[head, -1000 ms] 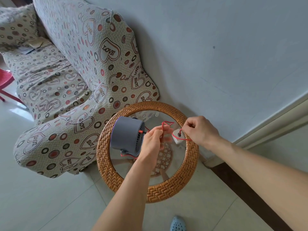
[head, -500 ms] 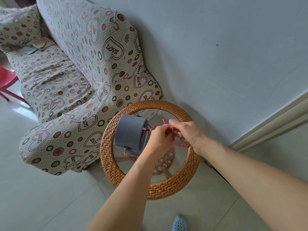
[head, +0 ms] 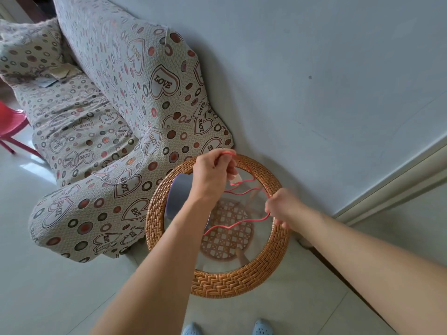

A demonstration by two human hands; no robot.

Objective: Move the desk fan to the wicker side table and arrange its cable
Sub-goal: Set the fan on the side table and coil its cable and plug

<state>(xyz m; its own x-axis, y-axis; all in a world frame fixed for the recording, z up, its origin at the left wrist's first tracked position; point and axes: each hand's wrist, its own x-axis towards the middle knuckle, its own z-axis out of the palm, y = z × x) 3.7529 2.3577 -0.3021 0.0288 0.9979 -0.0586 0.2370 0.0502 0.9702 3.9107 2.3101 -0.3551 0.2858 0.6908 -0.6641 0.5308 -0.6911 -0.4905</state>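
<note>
The grey desk fan stands on the left side of the round wicker side table, partly hidden behind my left forearm. Its red cable runs in loose loops over the glass top between my two hands. My left hand is raised above the fan, pinching loops of the cable, with a white plug hanging just under its fingers. My right hand is over the table's right rim, closed on the cable's other bend.
A sofa under a heart-patterned cover touches the table's left side. A pale wall rises right behind the table. A red plastic chair shows at the far left. My blue slippers stand on the tiled floor below.
My hands were together at the table's middle and have drawn apart. The left rose toward the far rim, the right moved to the right rim, stretching the cable into longer loops.
</note>
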